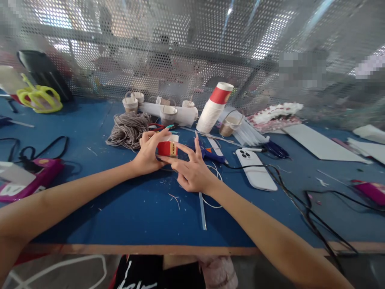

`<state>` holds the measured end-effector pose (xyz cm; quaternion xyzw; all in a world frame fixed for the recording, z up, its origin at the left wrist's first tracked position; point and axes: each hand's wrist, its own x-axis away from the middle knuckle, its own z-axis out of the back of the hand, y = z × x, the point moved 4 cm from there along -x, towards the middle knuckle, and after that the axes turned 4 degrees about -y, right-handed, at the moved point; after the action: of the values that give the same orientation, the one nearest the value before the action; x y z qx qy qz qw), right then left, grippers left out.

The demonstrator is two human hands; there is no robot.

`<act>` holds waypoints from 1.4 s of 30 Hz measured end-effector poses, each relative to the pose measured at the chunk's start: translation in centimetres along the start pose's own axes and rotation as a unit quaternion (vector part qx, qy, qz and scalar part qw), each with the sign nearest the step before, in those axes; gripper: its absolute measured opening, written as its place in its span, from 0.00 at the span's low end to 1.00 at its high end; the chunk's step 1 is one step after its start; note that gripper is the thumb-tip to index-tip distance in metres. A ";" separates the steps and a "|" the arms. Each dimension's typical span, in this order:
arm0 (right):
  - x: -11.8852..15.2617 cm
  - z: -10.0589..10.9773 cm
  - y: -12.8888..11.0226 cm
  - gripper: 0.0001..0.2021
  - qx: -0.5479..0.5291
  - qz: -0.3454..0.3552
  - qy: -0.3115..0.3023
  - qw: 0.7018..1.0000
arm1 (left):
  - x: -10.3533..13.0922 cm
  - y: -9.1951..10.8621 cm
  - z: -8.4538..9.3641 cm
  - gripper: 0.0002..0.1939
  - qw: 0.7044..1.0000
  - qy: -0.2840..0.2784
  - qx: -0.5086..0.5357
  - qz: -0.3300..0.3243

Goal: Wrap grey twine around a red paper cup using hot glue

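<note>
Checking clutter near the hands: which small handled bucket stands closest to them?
The bucket in front of the white roll, beyond the left hand; the others stand behind the roll or past its ends.

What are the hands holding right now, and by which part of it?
A red-and-white paper cup: the left hand grips its left side, while the right hand appears to touch its right side and lower edge.
</note>
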<state>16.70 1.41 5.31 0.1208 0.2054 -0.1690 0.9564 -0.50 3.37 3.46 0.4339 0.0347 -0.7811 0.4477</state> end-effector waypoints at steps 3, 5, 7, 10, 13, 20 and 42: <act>0.0 -0.1 0.4 0.13 -0.012 -0.004 -0.007 1.000 | 0.0 -0.1 -0.1 0.48 1.000 -0.004 0.006 0.004; 0.0 0.0 0.5 0.14 -0.030 -0.003 -0.007 1.000 | 0.0 0.0 -0.1 0.47 1.000 0.001 0.014 -0.005; 0.0 0.1 0.5 0.15 -0.049 -0.005 -0.001 0.999 | 0.0 0.0 -0.1 0.47 1.000 0.005 0.022 -0.015; 0.1 0.5 0.7 0.17 -0.063 -0.017 0.012 0.998 | 0.0 -0.1 -0.1 0.48 0.999 0.007 0.028 -0.021; 0.2 0.6 1.0 0.17 -0.065 -0.022 0.010 0.998 | -0.1 -0.4 -0.1 0.48 0.999 0.009 0.033 -0.016; 0.5 1.4 1.7 0.13 -0.068 -0.073 0.080 0.992 | -0.4 -0.7 0.4 0.48 0.999 0.000 0.040 -0.004; 0.6 0.7 6.7 0.17 -0.675 -0.402 0.152 0.600 | -0.5 -1.4 0.4 0.46 1.000 0.012 0.021 0.014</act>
<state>19.96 7.16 6.73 -0.6302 0.4311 -0.3284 0.5560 -1.64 4.34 3.56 0.4528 0.0173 -0.7699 0.4493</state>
